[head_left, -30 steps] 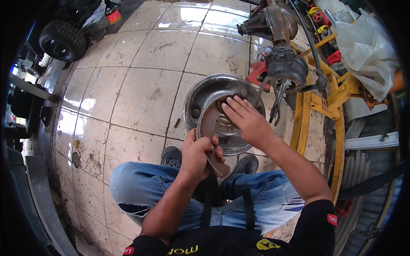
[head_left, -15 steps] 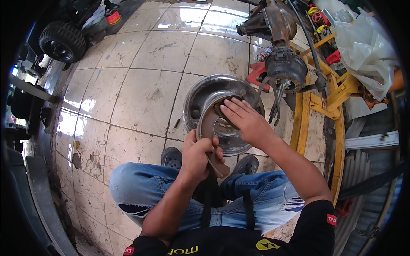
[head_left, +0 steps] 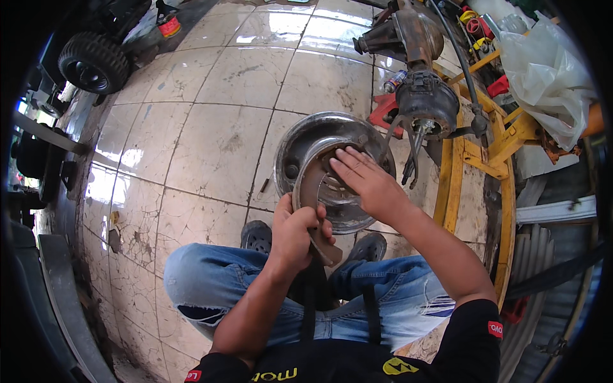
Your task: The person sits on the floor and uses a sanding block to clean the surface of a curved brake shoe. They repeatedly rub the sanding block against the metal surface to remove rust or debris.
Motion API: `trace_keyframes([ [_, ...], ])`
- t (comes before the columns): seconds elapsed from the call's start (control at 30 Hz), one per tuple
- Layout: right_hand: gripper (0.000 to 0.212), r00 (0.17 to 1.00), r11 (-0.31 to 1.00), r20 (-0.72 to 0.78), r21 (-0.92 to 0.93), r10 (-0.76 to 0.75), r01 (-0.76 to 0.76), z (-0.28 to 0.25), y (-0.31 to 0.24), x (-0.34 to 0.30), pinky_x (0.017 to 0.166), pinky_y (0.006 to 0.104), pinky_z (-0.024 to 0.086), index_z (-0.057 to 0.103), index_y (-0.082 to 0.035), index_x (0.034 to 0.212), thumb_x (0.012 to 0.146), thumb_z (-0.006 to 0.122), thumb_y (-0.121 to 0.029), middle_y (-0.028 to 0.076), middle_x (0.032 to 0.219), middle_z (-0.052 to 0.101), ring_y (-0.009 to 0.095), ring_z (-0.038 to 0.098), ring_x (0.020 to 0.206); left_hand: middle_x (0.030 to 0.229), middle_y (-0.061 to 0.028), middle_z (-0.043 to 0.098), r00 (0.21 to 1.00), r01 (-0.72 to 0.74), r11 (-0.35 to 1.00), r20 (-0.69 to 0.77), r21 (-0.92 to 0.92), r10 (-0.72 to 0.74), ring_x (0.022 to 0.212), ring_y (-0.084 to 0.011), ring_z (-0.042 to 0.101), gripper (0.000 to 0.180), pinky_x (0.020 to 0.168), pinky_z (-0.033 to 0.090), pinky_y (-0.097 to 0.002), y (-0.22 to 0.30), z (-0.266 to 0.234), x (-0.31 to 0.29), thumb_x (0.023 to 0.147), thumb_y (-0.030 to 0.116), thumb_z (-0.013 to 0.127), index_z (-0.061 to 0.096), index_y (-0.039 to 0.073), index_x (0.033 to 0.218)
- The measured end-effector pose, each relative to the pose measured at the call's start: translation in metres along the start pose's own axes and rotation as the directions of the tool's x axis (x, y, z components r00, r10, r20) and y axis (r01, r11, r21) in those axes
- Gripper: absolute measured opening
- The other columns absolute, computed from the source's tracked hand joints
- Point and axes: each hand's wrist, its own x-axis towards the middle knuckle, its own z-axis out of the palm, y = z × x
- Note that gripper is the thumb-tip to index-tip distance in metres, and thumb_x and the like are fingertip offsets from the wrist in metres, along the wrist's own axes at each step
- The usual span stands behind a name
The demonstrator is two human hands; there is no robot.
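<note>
A curved brown brake shoe point(head_left: 311, 182) is held up over a wheel rim lying on the floor. Its lower end is in my left hand point(head_left: 295, 231), closed with the thumb on one side and fingertips round the inner edge. My right hand point(head_left: 365, 179) lies with fingers stretched flat against the shoe's upper part. Something dark shows beside and under those fingers, but I cannot make out what it is. The silver wheel rim point(head_left: 292, 143) sits between my feet and the metal stand, partly covered by the shoe and my hands.
At the right, a yellow metal stand point(head_left: 451, 185) supports a rusty axle assembly point(head_left: 418, 38). A red tool or stand point(head_left: 384, 110) and a spray can point(head_left: 394, 81) lie beside it. Clear plastic sheeting point(head_left: 548, 73) hangs at far right. A vehicle's tire point(head_left: 94, 64) is at upper left.
Almost nothing differs. The brake shoe and my right hand have shifted very slightly, while both hands keep the same placement on it.
</note>
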Motion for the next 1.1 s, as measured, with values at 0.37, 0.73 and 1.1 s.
trace_keyframes([
  [0.37, 0.054, 0.998, 0.995, 0.015, 0.083, -0.063, 0.062, -0.001, -0.020, -0.002, 0.118, 0.0461, 0.033, 0.050, -0.004, 0.142, 0.088, 0.050, -0.004, 0.018, 0.149, 0.048, 0.035, 0.043, 0.140, 0.091, -0.0108, 0.053, 1.000, -0.001, 0.999, 0.014, 0.053, 0.000, 0.062, -0.0218, 0.057, 0.037, 0.052, 0.053, -0.0407, -0.001, 0.000, 0.000, 0.073, -0.001, 0.044, 0.046, 0.003, 0.110],
  [0.73, 0.050, 0.999, 0.999, -0.020, -0.017, 0.029, -0.029, -0.002, 0.001, 0.002, 0.116, 0.0461, 0.035, 0.052, -0.003, 0.140, 0.090, 0.050, -0.006, 0.018, 0.148, 0.049, 0.034, 0.044, 0.140, 0.090, -0.0115, 0.052, 1.000, 0.008, 0.999, 0.017, 0.035, -0.008, 0.061, -0.0229, 0.057, 0.040, 0.052, 0.053, -0.0419, -0.004, -0.001, 0.002, 0.072, -0.001, 0.044, 0.044, 0.004, 0.111],
  [1.1, 0.053, 0.998, 0.999, 0.037, 0.020, -0.050, 0.049, 0.002, -0.015, -0.002, 0.117, 0.0453, 0.033, 0.050, -0.003, 0.142, 0.089, 0.049, -0.005, 0.016, 0.150, 0.047, 0.033, 0.043, 0.141, 0.090, -0.0117, 0.053, 0.999, 0.035, 0.999, 0.025, 0.038, -0.036, 0.062, -0.0229, 0.057, 0.040, 0.054, 0.053, -0.0424, -0.003, -0.005, -0.001, 0.072, -0.001, 0.044, 0.044, 0.003, 0.112],
])
